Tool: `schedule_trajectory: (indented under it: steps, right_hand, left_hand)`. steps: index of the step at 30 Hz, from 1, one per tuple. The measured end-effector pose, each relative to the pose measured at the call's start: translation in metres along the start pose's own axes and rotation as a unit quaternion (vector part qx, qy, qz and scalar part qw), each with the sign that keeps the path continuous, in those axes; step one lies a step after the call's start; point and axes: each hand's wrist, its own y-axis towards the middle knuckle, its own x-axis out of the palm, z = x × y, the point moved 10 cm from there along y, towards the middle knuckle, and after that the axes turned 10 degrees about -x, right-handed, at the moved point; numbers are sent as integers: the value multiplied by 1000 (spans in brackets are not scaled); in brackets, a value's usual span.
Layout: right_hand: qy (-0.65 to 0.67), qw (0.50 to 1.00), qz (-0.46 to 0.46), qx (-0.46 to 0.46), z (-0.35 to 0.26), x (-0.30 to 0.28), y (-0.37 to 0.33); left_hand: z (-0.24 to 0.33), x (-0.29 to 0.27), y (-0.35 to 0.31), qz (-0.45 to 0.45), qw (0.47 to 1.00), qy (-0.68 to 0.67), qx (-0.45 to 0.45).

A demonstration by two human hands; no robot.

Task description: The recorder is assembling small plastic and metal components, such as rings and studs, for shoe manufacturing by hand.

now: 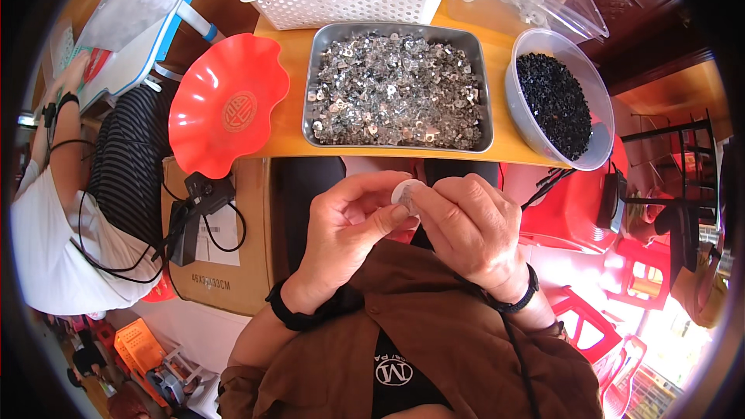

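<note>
Both my hands meet in front of my chest, just short of the table's near edge. Between the thumb and fingers of my left hand (345,217) is a small white round piece (407,193). My right hand (472,225) has its fingers curled in against the right side of that same piece, with its back turned up so the fingertips are hidden. Beyond the hands, a metal tray (309,120) holds a heap of small metal and clear parts. To its right, a clear round tub (604,120) contains small black parts.
A red wavy-rimmed plate (202,101) overhangs the table's left side. At the back stand a white perforated basket (349,9) and a clear bin (559,15) with white pieces. A cardboard box (221,279) with black cables is left of my legs. Another person's arm (68,120) shows far left.
</note>
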Motion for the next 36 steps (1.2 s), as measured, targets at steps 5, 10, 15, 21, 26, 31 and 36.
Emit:
schedule_trajectory:
  steps: [5, 10, 15, 21, 26, 31, 36]
  right_hand:
    - [-30, 1000, 2, -1, 1, -1, -6]
    - [-9, 1000, 22, -7, 0, -7, -5]
    - [-28, 999, 0, -27, -4, -9, -2]
    - [9, 1000, 6, 7, 0, -6, -4]
    - [7, 999, 31, 30, 0, -7, -4]
    - [40, 995, 30, 81, 5, -4, -6]
    - [-2, 999, 28, 20, -1, -4, -5]
  left_hand:
    - [11, 6, -3, 24, 999, 14, 32]
    - [12, 6, -5, 26, 998, 30, 47]
    - [14, 8, -7, 15, 997, 53, 63]
    - [19, 8, -9, 23, 990, 71, 116]
    - [21, 11, -9, 20, 986, 85, 139]
    - [26, 10, -12, 33, 975, 121, 181]
    - [13, 6, -5, 14, 992, 42, 120]
